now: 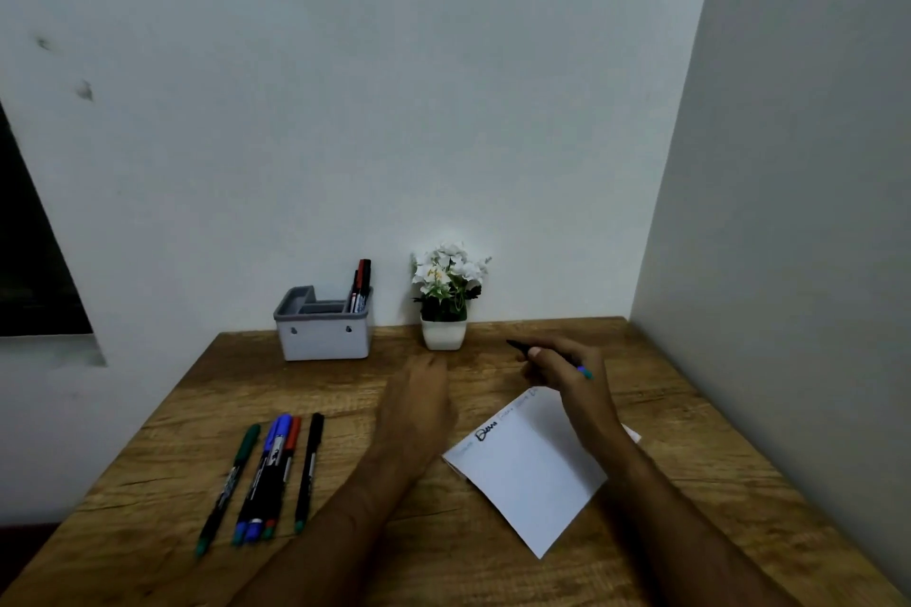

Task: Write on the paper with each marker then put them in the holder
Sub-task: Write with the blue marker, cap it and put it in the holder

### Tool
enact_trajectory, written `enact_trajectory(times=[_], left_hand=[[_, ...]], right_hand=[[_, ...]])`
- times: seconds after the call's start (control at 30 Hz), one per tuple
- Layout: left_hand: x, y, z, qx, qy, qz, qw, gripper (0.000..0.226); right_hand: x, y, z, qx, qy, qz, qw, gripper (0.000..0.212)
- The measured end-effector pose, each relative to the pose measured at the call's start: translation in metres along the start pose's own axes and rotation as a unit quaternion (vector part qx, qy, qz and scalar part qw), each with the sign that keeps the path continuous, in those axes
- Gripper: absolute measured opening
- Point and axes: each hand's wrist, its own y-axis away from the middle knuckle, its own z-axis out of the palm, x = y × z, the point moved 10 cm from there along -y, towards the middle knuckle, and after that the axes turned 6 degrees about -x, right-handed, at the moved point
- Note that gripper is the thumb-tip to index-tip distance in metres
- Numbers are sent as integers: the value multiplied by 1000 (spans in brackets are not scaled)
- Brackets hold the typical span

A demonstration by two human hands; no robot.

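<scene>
The right hand (567, 370) grips a dark marker (520, 346) above the paper's (530, 468) far edge. The left hand (419, 399), fingers loosely extended, holds nothing. Five markers (271, 473) lie on the table (443, 557); the holder (323, 328) stands by the wall.

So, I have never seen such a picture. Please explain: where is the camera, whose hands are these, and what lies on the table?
The camera sits on a person's head and looks down at their own bare hands. No machine is here. The right hand holds a marker; the left hand is empty, above the table. On the table lie a paper with some writing and five markers. At the wall stand a holder with some markers in it and a small plant.
</scene>
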Motion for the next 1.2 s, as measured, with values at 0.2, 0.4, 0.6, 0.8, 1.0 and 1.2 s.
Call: enact_trajectory(times=[0.2,0.4,0.6,0.8,1.0,1.2], left_hand=[[-36,11,-4,-50,-73,-135,987,14],[-39,11,-2,-60,-72,-142,986,15],[-58,4,-17,8,88,-214,973,21],[-75,-7,-21,38,440,-316,840,6],[-71,-9,-19,63,648,-348,675,6],[-74,-6,-15,68,655,-362,660,6]], right_hand=[[-8,7,23,-24,-33,18,999,17],[-19,8,27,-21,43,-29,998,19],[-31,12,35,-45,-38,-39,998,10],[-28,10,41,-43,-97,-20,994,21],[-28,12,47,-34,-77,-37,996,18],[-22,14,53,-43,-49,-32,997,15]])
